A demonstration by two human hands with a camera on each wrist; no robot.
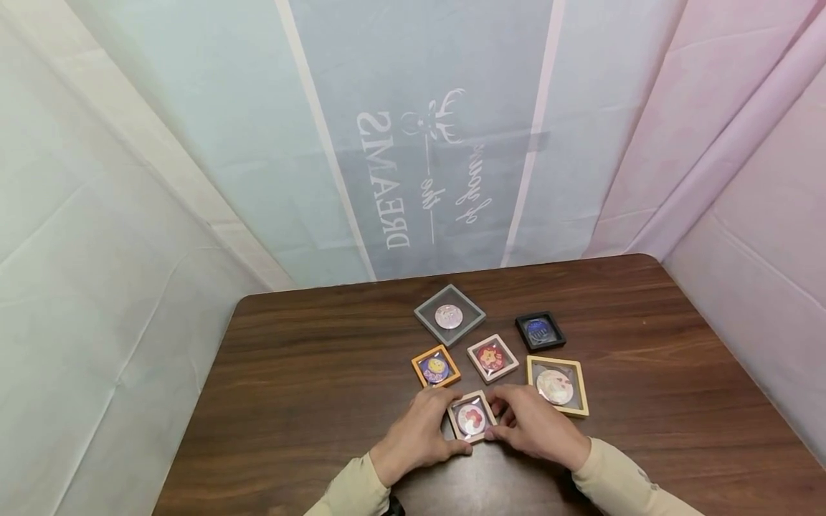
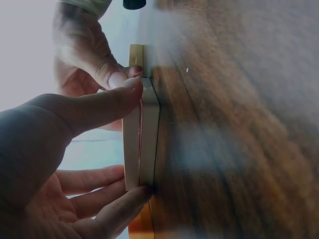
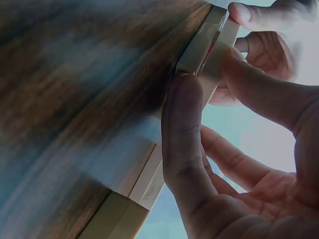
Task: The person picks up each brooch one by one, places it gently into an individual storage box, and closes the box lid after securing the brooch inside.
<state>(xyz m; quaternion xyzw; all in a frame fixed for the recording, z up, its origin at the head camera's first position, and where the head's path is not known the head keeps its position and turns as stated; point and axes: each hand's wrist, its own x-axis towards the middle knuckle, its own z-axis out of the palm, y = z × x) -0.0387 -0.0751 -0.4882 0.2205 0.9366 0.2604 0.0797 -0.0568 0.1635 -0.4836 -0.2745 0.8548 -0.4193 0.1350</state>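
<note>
Between both hands is a small square beige display frame (image 1: 477, 438) with a clear window. A round white badge (image 1: 471, 419) with a red flower design shows inside it. My left hand (image 1: 422, 430) grips the left side, thumb at the near corner and fingers at the far one. From the right, my right hand (image 1: 535, 426) pinches the near right corner between thumb and finger. The left wrist view shows the frame's two layers (image 2: 140, 134) standing low over the table, with a thin reddish line along the seam between them.
Beyond the hands lie an orange frame (image 1: 427, 353), a pale pink frame (image 1: 482, 342), a grey frame (image 1: 467, 330) and a black frame (image 1: 533, 316), each holding a round badge. A yellow frame (image 1: 555, 360) lies close by the right hand. Printed curtains (image 1: 452, 179) surround the wooden table (image 1: 290, 401).
</note>
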